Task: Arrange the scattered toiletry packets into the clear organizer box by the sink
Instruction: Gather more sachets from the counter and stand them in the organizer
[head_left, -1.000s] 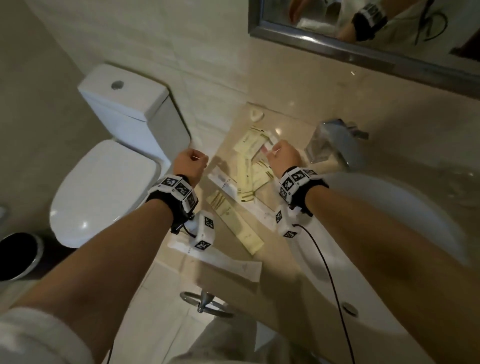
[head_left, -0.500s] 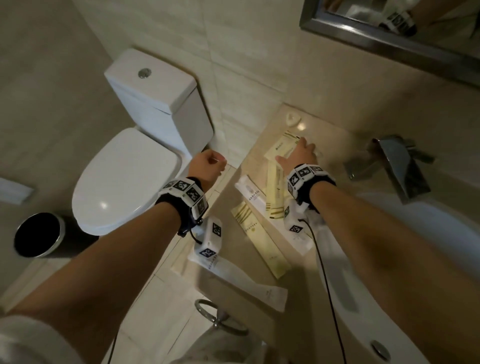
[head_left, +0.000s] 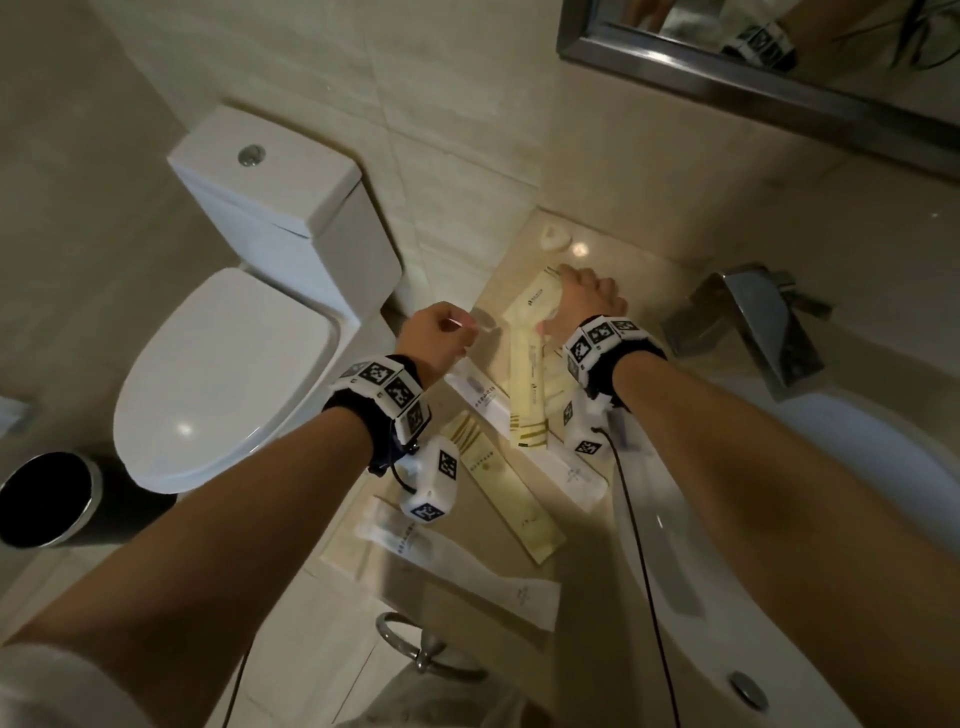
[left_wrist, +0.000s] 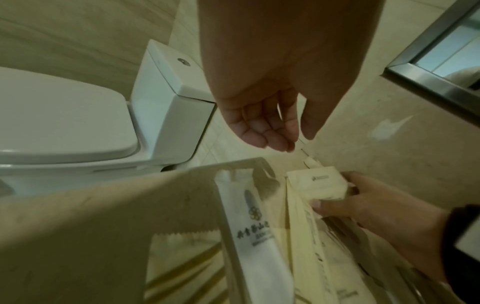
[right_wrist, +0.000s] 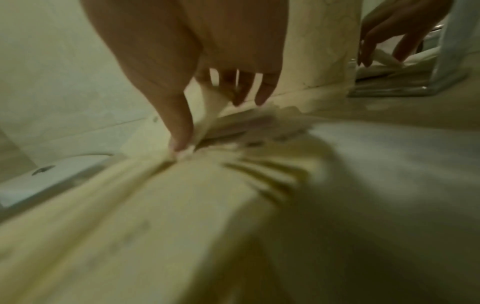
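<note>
Beige counter (head_left: 639, 291) beside sink (head_left: 857, 467), toilet (head_left: 234, 364) off past our left hand (head_left: 434, 338). Clear box (left_wrist: 233, 174) sits under both hands, already holding several packets; its rim is hard to trace.

Right hand (head_left: 584, 299): thumb and fingers pinch a cream packet (head_left: 535, 306) at the box's far end; it seems partly lifted. Left hand hovers just beside it, fingers loosely curled, holding nothing.

Loose packets remain behind our wrists: a white one (head_left: 467, 566) near the counter's edge, a gold-striped one (head_left: 498, 483) between it and the box.

Judgement: we are seating this packet. We lay it flat, long side along the others, steady the box with the left hand, and release only once it rests inside the walls.
</note>
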